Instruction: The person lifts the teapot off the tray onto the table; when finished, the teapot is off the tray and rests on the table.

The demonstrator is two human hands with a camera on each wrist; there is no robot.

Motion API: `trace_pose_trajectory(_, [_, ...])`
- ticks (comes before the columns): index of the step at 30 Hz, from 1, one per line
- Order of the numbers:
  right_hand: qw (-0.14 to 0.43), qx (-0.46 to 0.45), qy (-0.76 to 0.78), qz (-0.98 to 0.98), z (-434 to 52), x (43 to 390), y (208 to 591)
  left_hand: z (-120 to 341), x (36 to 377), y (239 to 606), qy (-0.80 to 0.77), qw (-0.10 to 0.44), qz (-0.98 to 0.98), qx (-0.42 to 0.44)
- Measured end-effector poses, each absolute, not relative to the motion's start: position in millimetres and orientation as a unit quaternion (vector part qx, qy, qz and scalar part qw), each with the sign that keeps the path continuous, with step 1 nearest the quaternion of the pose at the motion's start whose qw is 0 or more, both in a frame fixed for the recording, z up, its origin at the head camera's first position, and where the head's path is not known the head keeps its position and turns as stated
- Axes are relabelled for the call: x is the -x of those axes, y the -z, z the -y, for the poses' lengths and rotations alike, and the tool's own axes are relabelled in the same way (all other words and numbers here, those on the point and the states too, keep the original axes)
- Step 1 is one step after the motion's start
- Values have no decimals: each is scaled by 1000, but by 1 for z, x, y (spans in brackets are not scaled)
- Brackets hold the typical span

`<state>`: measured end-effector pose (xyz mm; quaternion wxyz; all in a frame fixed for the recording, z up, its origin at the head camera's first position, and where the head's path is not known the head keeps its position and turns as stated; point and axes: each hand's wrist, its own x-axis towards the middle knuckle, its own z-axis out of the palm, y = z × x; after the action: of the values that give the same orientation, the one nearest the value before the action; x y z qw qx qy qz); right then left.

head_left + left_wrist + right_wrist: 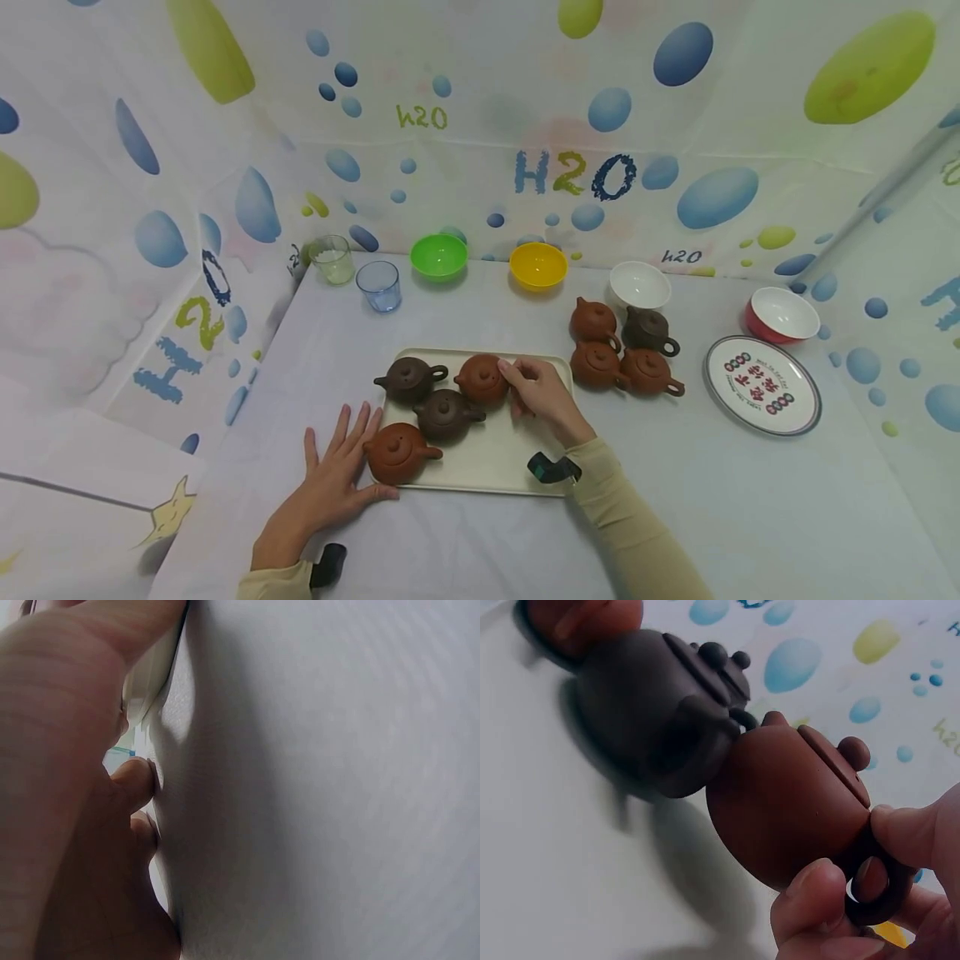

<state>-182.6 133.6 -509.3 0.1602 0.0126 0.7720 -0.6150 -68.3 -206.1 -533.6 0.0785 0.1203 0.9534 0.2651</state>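
Note:
A cream tray (495, 467) holds several small clay teapots. My right hand (534, 390) grips the handle of a reddish-brown teapot (482, 380) at the tray's back; in the right wrist view its fingers (821, 904) pinch that teapot's (787, 802) ring handle, with a dark brown teapot (652, 712) just beyond. My left hand (339, 467) lies flat on the table with straight fingers, touching the tray's left edge beside an orange-brown teapot (397, 452). In the left wrist view the left hand (67, 787) presses on the white tabletop (337, 787).
Several more teapots (622, 350) cluster right of the tray. Behind stand a green bowl (438, 255), yellow bowl (537, 265), white bowl (640, 285), red bowl (782, 315), two glasses (378, 286) and a printed plate (761, 385). Patterned sheets wall the table.

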Motion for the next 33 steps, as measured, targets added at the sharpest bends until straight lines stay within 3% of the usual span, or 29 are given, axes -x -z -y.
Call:
trace_pose_trajectory(15, [146,-14,628,-764,-163,153,497,207,68,535,-274,77,-950,-126])
trace_pose_trajectory(25, [122,-113,640,-751,-207,108,493,207,67,536,-272,75,-951,-128])
trace_pose_trajectory(33, [96,-175,627,-753,-251,99,493,208,68,536,-277,75,-949,-128])
